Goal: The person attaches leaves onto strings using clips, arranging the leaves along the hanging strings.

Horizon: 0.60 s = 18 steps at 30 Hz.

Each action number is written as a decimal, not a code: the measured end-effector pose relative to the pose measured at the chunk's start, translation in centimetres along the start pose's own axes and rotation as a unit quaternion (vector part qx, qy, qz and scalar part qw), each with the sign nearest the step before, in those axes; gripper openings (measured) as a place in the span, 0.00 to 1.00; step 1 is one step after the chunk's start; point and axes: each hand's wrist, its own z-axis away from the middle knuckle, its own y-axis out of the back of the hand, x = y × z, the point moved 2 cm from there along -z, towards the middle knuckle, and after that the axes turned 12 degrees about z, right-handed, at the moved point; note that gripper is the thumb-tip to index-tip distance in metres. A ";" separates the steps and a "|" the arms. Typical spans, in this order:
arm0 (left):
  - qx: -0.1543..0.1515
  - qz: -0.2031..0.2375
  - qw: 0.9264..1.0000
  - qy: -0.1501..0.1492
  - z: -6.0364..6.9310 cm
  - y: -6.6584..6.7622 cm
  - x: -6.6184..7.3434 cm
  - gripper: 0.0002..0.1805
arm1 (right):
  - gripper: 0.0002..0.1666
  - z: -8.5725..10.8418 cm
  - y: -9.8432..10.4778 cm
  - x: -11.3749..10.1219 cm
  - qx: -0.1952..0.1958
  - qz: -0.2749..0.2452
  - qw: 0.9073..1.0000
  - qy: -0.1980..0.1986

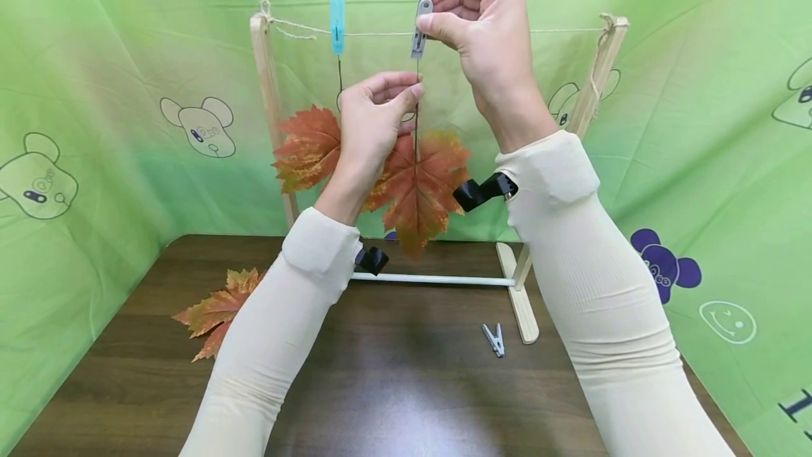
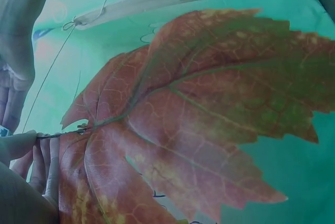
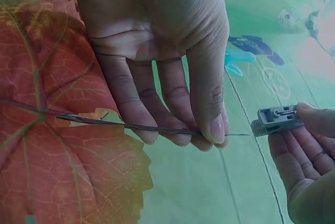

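My left hand [image 1: 374,118] pinches the thin dark stem [image 3: 157,128] of an orange-red maple leaf [image 1: 421,192] between thumb and fingertips, and the leaf hangs below. Just above, my right hand [image 1: 497,41] holds a grey clothespin [image 3: 277,119] upright at the string [image 1: 558,30], its thumb and fingers on the upper end. The stem's tip comes up to the lower end of the clothespin; whether it lies between the jaws I cannot tell. To the left, a blue clothespin [image 1: 337,23] on the string holds another maple leaf [image 1: 309,147], partly behind my left hand.
The string runs between two wooden posts [image 1: 596,80], joined low down by a white rod [image 1: 438,279]. On the brown table [image 1: 406,386] lie another grey clothespin [image 1: 494,340] at the right and a maple leaf [image 1: 218,309] at the left, partly under my left sleeve. Green printed cloth [image 1: 127,90] surrounds it.
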 end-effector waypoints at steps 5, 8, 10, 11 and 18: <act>0.007 -0.009 1.000 0.003 -0.4 0.0 0.1 0.10 | 0.13 -0.3 0.0 -0.2 0.002 0.002 1.000 0.001; 0.010 -0.011 1.000 0.002 -0.6 0.0 0.1 0.10 | 0.13 -0.6 -0.1 -0.3 0.002 -0.001 1.000 -0.005; 0.010 -0.010 1.000 0.001 -0.7 0.0 0.0 0.10 | 0.13 -0.7 -0.1 -0.3 0.002 -0.003 1.000 -0.012; 0.010 -0.009 1.000 0.001 -0.7 0.0 -0.1 0.10 | 0.13 -0.8 -0.1 -0.4 0.001 -0.004 1.000 -0.016; 0.013 -0.005 1.000 -0.006 -0.9 -0.1 -0.1 0.09 | 0.12 -1.6 0.0 -0.7 0.001 0.000 0.999 -0.035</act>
